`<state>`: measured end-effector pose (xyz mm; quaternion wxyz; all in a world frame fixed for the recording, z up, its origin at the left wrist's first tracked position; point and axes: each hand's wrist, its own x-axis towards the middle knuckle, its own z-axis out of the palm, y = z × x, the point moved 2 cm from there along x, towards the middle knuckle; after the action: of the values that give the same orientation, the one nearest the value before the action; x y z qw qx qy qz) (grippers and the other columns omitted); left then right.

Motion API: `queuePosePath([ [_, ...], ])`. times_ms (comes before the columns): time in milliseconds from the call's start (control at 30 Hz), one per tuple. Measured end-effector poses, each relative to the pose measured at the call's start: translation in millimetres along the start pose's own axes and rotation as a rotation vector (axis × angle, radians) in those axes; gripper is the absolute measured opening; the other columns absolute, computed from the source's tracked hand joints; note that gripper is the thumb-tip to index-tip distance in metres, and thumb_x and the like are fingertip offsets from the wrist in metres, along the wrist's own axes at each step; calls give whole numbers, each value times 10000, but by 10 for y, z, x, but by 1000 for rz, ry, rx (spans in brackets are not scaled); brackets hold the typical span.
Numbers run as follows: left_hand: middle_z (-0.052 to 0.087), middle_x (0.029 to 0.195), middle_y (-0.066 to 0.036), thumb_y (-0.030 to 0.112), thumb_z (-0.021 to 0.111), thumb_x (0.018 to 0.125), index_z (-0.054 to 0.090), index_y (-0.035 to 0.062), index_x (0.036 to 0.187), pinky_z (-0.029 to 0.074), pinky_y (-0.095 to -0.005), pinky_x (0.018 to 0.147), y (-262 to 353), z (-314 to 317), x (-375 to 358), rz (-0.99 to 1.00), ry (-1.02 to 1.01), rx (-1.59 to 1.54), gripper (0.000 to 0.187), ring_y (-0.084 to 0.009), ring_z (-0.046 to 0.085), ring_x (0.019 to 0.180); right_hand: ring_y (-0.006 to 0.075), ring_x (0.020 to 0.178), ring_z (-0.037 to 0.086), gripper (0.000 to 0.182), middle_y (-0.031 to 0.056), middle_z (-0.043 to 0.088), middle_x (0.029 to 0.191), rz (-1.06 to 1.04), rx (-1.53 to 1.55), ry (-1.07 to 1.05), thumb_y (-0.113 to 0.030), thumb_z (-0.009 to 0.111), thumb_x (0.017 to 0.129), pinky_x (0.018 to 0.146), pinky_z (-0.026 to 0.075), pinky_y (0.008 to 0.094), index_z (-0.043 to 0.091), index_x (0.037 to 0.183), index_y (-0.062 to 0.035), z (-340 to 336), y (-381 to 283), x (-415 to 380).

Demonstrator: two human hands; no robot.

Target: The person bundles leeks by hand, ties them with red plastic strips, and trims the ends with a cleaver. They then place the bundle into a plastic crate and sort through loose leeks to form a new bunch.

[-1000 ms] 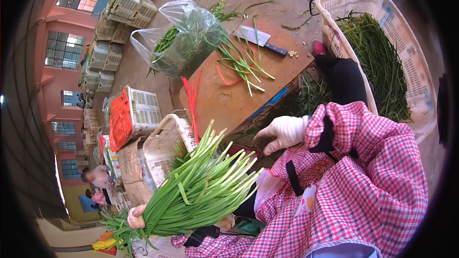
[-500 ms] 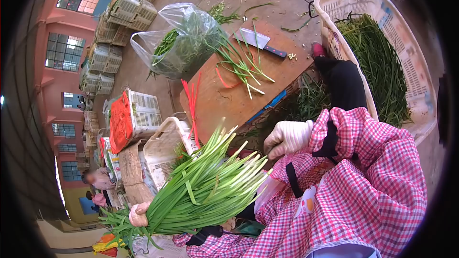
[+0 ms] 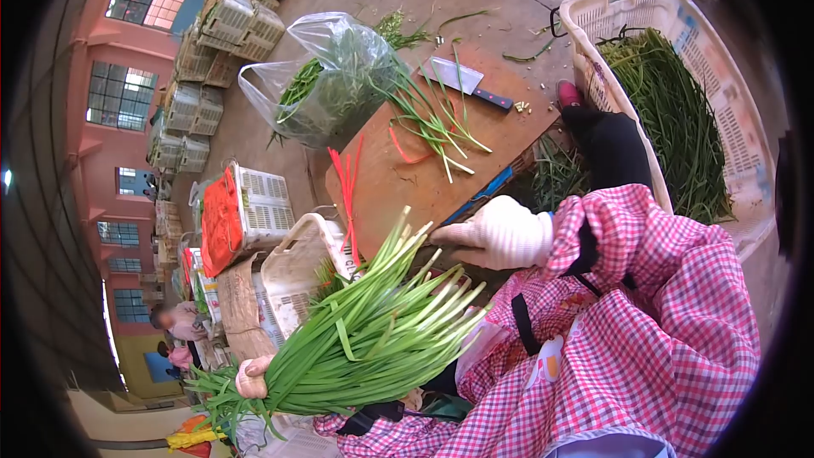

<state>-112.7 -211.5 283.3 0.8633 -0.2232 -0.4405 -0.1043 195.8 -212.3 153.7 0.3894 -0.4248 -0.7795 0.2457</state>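
A thick bunch of long green stalks (image 3: 365, 339) lies across the lower middle, pale ends toward the right. Around its leafy end my left hand (image 3: 253, 377) is wrapped, mostly hidden by the leaves. My right hand (image 3: 496, 235), in a whitish glove, is at the pale tips near the board's edge, its fingers pointing left. Whether it pinches a stalk cannot be made out. On the brown board (image 3: 390, 195) are a cleaver (image 3: 458, 76), loose stalks (image 3: 437, 131) and red ties (image 3: 347, 191).
A clear plastic bag (image 3: 331, 76) of greens stands behind the board. At the right is a large white crate (image 3: 738, 119) holding greens. An empty-looking crate (image 3: 288, 288) and a crate with a red bag (image 3: 220, 220) stand left. A co-worker (image 3: 178, 322) is far left.
My right hand has moved left and up along the stalk tips, its fingers now reaching toward the board. My left hand still holds the bunch. The whole view has shifted slightly.
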Motion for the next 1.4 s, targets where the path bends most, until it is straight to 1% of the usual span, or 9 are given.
queuePosePath([
  [133,466,766,-43,55,525,862,484,28,875,403,-348,651,-128,221,-96,-304,16,-1001,51,-174,464,640,329,593,609,302,130,619,698,85,-18,-59,-324,563,841,553,489,433,594,1104,-179,62,-44,153],
  [467,490,728,-52,43,520,853,514,26,861,425,-336,614,-46,68,-72,-203,45,-770,20,-196,486,621,99,568,597,176,17,637,748,515,1204,-325,-161,631,853,504,498,250,629,975,-34,218,-16,152],
  [767,509,697,-59,34,516,846,538,24,850,443,-327,585,-95,62,-139,-137,130,-871,24,-214,505,606,124,605,625,178,59,672,807,593,1342,-274,-143,650,844,576,520,255,637,968,-17,-17,325,-140],
  [833,421,673,-37,12,444,850,441,47,791,399,-357,614,-313,127,-372,487,-365,-799,69,-176,443,569,110,719,620,230,49,669,835,509,1164,-550,-167,659,848,669,518,267,627,1001,3,-73,442,-258],
  [933,494,725,-49,75,500,835,485,49,898,421,-301,615,-129,35,-259,86,-239,-1158,69,-182,488,641,100,807,618,265,41,668,877,464,1041,-729,-167,660,854,734,516,271,619,1037,20,-145,592,-366],
  [1100,482,751,-29,12,420,831,485,66,853,405,-268,639,47,-97,-107,38,-32,-1343,88,-153,470,636,138,811,653,242,65,685,917,490,1073,-735,-190,655,854,711,535,277,628,1024,-19,-337,739,-512],
  [1167,478,722,-41,-15,386,828,489,57,824,417,-285,616,-74,17,-318,207,-335,-1437,125,-173,482,625,152,877,645,284,103,678,943,567,1178,-740,-169,667,842,797,522,288,620,1033,37,-457,729,-529],
  [1367,485,680,-50,11,440,855,507,-4,880,410,-329,523,-196,457,-630,216,-53,-1142,73,-193,472,557,154,810,644,244,80,680,864,698,923,-643,-200,675,833,735,523,299,635,960,5,-767,980,-836],
  [1400,494,689,-49,33,464,870,506,-9,935,391,-321,489,1,122,-291,-44,55,-803,88,-181,463,544,153,762,644,236,67,677,825,740,869,-643,-222,683,819,697,523,306,645,935,-20,-808,987,-895],
])
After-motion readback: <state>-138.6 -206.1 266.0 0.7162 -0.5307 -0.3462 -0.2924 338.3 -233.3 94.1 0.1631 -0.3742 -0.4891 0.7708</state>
